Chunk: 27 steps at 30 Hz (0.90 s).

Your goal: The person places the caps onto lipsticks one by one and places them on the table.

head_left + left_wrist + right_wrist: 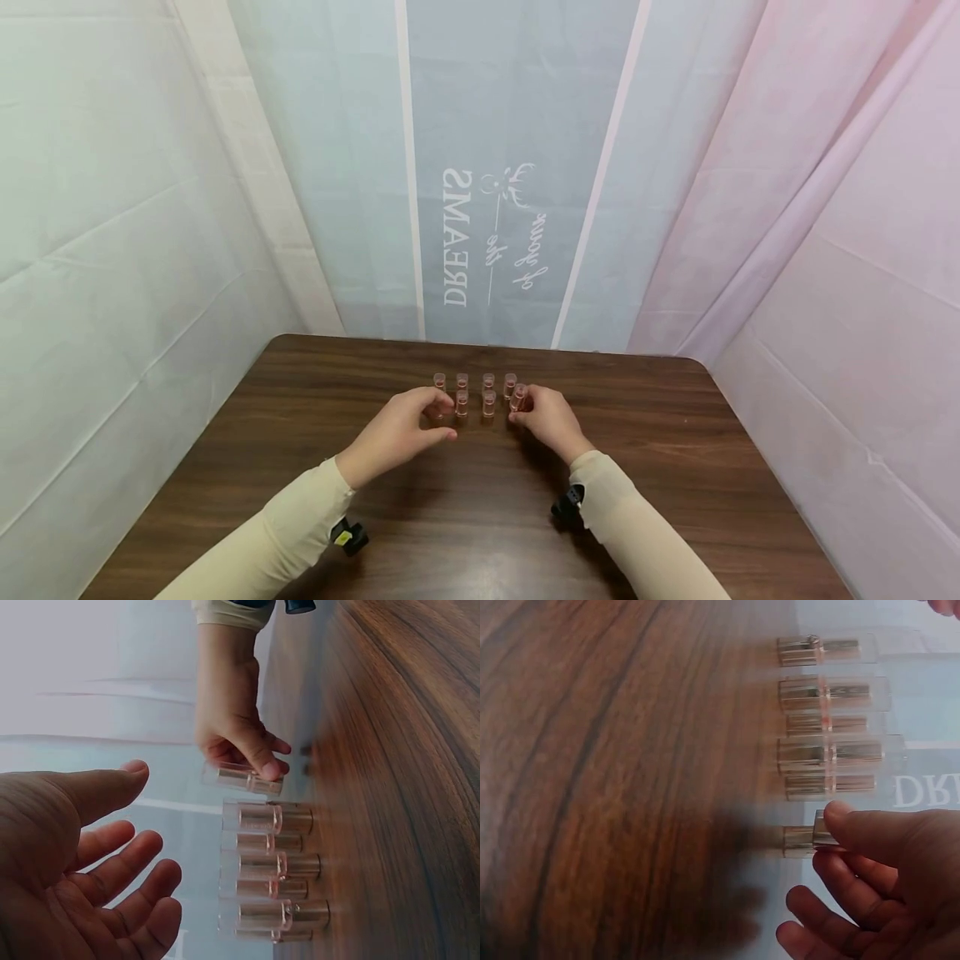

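Several lipstick tubes with clear caps stand upright in two rows on the wooden table. My right hand [551,419] pinches one lipstick tube [798,841] between thumb and fingers at the right end of the front row. That held tube [517,398] leans slightly in the head view, close to the back-row tube [510,385] behind it. My left hand [405,431] holds nothing; its thumb and fingers are spread apart, with the fingertips [171,870] near the left front tube [462,405]. Another front tube [489,405] stands between the hands.
The dark wooden table [480,517] has its far edge just behind the back row. Beyond it hangs a grey-blue cloth [517,100] with mirrored lettering. Pale cloth walls [112,250] flank both sides. A small black camera [567,507] sits at the right wrist.
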Each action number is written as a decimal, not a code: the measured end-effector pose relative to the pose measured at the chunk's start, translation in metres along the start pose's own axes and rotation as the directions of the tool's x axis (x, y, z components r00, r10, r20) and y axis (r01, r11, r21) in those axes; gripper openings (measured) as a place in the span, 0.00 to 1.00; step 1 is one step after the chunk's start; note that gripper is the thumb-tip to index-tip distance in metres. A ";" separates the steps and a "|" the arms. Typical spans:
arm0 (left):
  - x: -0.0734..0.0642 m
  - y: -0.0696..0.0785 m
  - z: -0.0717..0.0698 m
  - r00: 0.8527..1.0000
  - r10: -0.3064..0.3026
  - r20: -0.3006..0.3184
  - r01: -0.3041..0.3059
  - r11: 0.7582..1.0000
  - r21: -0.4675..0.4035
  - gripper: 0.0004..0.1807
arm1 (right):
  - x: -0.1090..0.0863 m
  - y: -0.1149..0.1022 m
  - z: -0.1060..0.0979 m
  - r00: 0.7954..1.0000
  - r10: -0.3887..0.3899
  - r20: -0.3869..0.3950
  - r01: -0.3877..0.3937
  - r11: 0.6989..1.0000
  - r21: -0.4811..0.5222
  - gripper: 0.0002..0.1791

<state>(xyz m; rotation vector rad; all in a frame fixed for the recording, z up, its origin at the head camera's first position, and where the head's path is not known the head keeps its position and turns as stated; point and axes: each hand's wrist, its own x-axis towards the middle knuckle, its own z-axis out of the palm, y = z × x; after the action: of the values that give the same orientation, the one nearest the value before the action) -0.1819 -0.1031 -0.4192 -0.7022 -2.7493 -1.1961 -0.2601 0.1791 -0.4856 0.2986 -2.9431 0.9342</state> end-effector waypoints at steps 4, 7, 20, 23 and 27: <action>-0.001 -0.004 -0.001 1.000 -0.020 -0.003 0.020 1.000 0.016 0.18 | 0.001 -0.001 0.003 1.000 0.020 0.008 -0.020 0.999 -0.051 0.13; -0.002 -0.006 -0.002 1.000 -0.028 0.001 0.028 0.999 0.024 0.18 | 0.002 -0.003 0.005 0.999 0.031 0.009 -0.030 0.997 -0.069 0.13; -0.003 -0.011 -0.007 0.998 -0.065 0.002 0.065 0.997 0.035 0.19 | 0.005 -0.006 0.009 0.998 0.059 0.017 -0.057 0.995 -0.084 0.12; -0.002 -0.013 -0.008 0.997 -0.072 0.004 0.072 0.997 0.029 0.19 | 0.006 -0.007 0.009 0.997 0.071 0.022 -0.069 0.994 -0.084 0.12; -0.001 -0.015 -0.009 0.997 -0.076 0.002 0.075 0.997 0.033 0.19 | 0.008 -0.008 0.010 0.996 0.089 0.032 -0.086 0.993 -0.082 0.12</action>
<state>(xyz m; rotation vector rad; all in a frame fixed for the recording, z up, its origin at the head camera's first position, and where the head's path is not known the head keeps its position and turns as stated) -0.1884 -0.1189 -0.4239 -0.6024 -2.8145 -1.1614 -0.2658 0.1660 -0.4884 0.1870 -3.0394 0.8254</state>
